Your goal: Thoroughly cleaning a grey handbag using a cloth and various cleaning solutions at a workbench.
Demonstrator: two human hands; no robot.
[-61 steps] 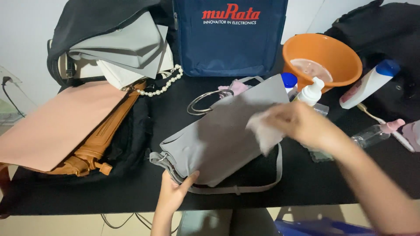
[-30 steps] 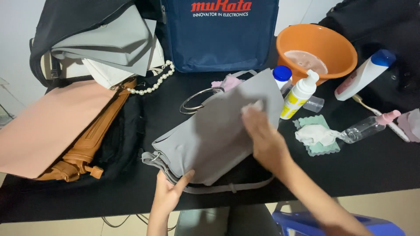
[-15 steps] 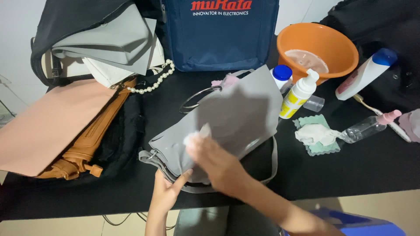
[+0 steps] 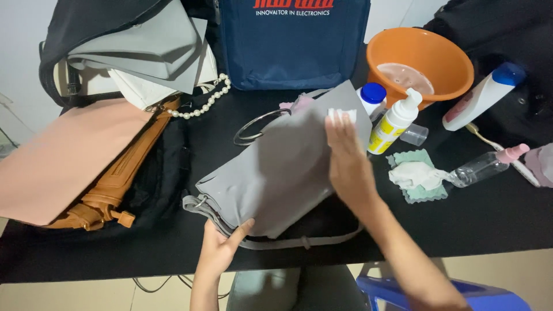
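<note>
**Grey bag being pressed flat under a white wipe**

At lower centre, the near corner of the grey bag (image 4: 282,173) is being gripped by the left hand (image 4: 222,250). The bag is lying mid-frame on the black table (image 4: 489,224). Higher up, a white wipe (image 4: 341,114) is being pressed against it under the flattened right hand (image 4: 345,158). Beyond, toward the upper right, a foam pump bottle (image 4: 394,122) and an orange basin (image 4: 440,55) are standing.

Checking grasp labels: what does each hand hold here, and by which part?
Left hand grips the grey bag at its near bottom corner. Right hand presses a white wipe flat against the bag's far edge.
</note>
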